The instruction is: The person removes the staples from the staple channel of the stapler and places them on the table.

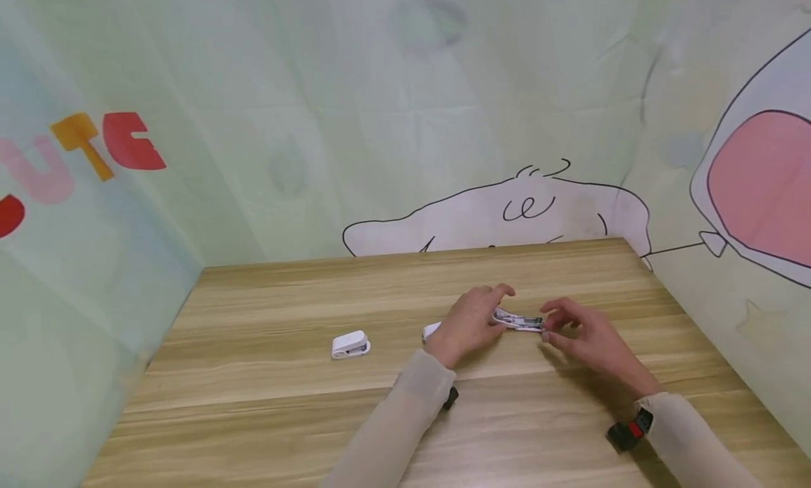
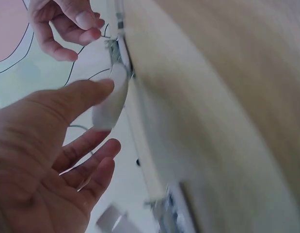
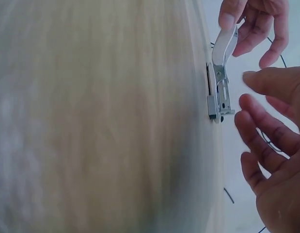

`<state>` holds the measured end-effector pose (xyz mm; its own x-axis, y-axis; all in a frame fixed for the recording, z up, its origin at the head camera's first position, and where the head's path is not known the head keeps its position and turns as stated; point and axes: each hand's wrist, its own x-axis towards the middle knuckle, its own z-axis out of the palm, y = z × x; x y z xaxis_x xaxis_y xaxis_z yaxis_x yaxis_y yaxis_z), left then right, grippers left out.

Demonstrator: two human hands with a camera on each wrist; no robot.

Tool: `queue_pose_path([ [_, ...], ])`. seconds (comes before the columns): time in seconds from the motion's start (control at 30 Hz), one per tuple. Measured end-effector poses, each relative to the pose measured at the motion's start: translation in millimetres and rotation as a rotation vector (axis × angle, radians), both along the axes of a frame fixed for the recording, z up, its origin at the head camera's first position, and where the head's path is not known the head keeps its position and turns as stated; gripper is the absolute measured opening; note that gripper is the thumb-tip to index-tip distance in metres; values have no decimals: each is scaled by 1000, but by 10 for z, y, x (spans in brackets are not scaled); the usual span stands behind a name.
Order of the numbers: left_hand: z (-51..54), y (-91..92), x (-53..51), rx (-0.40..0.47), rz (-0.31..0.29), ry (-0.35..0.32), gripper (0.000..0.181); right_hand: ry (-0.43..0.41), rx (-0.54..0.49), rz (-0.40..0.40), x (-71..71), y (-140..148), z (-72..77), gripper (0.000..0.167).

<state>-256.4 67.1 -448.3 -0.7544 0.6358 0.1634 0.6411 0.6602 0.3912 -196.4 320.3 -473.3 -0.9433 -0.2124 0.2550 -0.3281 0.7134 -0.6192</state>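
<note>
A small white stapler (image 1: 521, 322), its metal magazine exposed, lies opened out near the right side of the table. My left hand (image 1: 470, 320) pinches the end of its white cover; the left wrist view shows the thumb on the cover (image 2: 111, 102). By the stapler's metal end is my right hand (image 1: 589, 339). Its fingers are loosely bent, and the right wrist view shows a gap between them and the stapler's metal part (image 3: 219, 94). A second white stapler (image 1: 430, 330) is partly hidden behind my left hand.
Farther left on the wooden table (image 1: 253, 375) sits a third white stapler (image 1: 350, 344), folded. A printed cloth backdrop (image 1: 380, 122) rises along the table's back and sides.
</note>
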Motion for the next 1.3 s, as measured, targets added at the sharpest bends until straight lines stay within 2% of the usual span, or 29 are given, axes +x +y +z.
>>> queue_pose_path([
  [0.2, 92, -279, -9, -12, 12, -50, 72, 53, -143, 70, 14, -172, 20, 36],
  [0.33, 147, -491, -28, 8, 9, -92, 76, 24, -226, 111, 23, -354, 46, 36],
  [0.47, 193, -685, -13, 16, -9, -154, 75, -4, -248, 159, 23, -537, 60, 36],
  [0.57, 188, -827, 17, 24, -21, -195, 72, -28, -254, 186, 14, -666, 59, 37],
  [0.7, 139, -985, 58, 55, -21, -206, 69, -60, -278, 211, -5, -820, 45, 39],
  [0.9, 54, -1094, 89, 94, -8, -213, 62, -101, -304, 198, -34, -1018, -11, 37],
  [1.17, 5, -1074, 92, 128, -1, -239, 59, -128, -348, 90, -83, -1292, -47, 48],
  [1.3, -10, -1059, 94, 143, -3, -241, 58, -179, -360, 44, -132, -1408, -64, 55],
])
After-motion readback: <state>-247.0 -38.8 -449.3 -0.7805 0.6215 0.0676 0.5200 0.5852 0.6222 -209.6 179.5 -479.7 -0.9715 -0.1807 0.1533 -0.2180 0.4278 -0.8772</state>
